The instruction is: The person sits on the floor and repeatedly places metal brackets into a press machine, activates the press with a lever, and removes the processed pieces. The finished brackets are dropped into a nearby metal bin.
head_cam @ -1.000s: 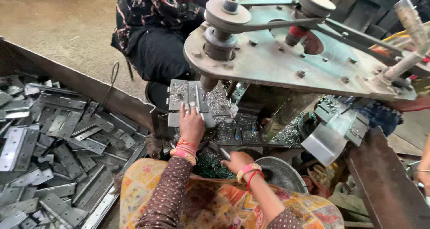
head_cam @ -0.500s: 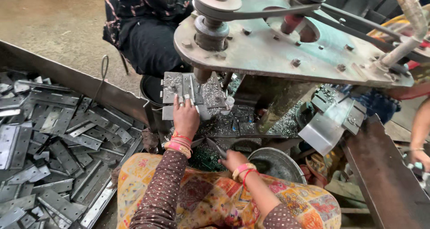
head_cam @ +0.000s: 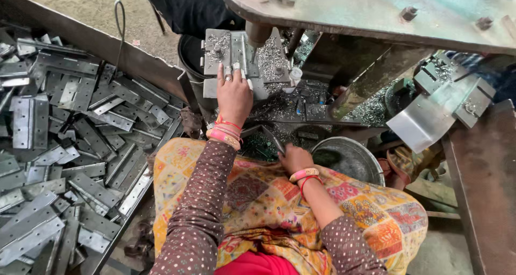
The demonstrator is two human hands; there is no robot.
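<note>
left hand [head_cam: 234,96] still on metal plate [head_cam: 236,54]

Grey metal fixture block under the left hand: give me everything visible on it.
The fixture block is a grey steel assembly of flat plates with bolt heads, sitting on the machine bed below a vertical spindle. Bright metal shavings cover its top and spill to the right. The left hand lies flat on its near edge, fingers spread on the plates. It looks worn and oily.

L hand [head_cam: 234,95] on metal plate [head_cam: 230,54].
</note>
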